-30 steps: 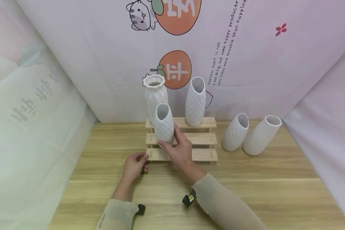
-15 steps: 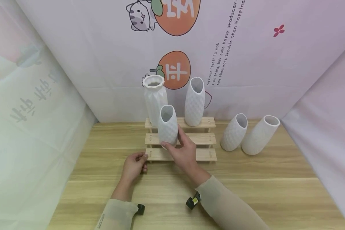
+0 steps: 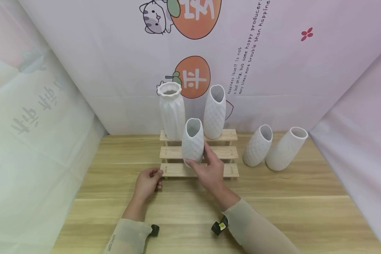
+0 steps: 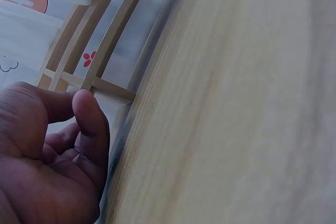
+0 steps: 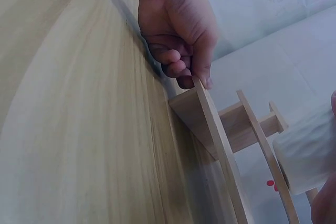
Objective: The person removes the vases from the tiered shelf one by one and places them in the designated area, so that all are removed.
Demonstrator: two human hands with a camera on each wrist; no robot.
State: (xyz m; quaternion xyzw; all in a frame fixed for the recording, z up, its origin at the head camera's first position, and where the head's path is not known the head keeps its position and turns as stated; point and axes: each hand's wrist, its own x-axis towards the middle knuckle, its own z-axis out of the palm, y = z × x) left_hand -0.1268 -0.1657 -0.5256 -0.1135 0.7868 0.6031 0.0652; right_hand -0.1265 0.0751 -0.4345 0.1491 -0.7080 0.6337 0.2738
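My right hand [image 3: 211,171] grips a white dimpled vase [image 3: 193,143] low on its side, thumb in front. The vase stands upright in front of the middle board of a three-step wooden rack [image 3: 230,152]. In the right wrist view only the lower part of a white vase [image 5: 307,153] shows beside the boards. My left hand [image 3: 147,183] pinches the left end of the rack's lowest board, thumb on top and fingers curled below. On the top board stand a ruffled-rim white vase [image 3: 172,116] at the left and a tall dimpled vase [image 3: 215,114] right of centre.
Right of the rack, a short dimpled vase [image 3: 257,148] and a leaning-looking round-mouthed vase [image 3: 284,151] stand close together on the wood-grain table [image 3: 184,218]. A printed cloth [image 3: 130,70] rises behind the rack, and pale cloths close off both sides.
My right hand has carried the dimpled vase to the right and slightly towards me, uncovering more of the ruffled vase. The left hand stays at the rack's corner.
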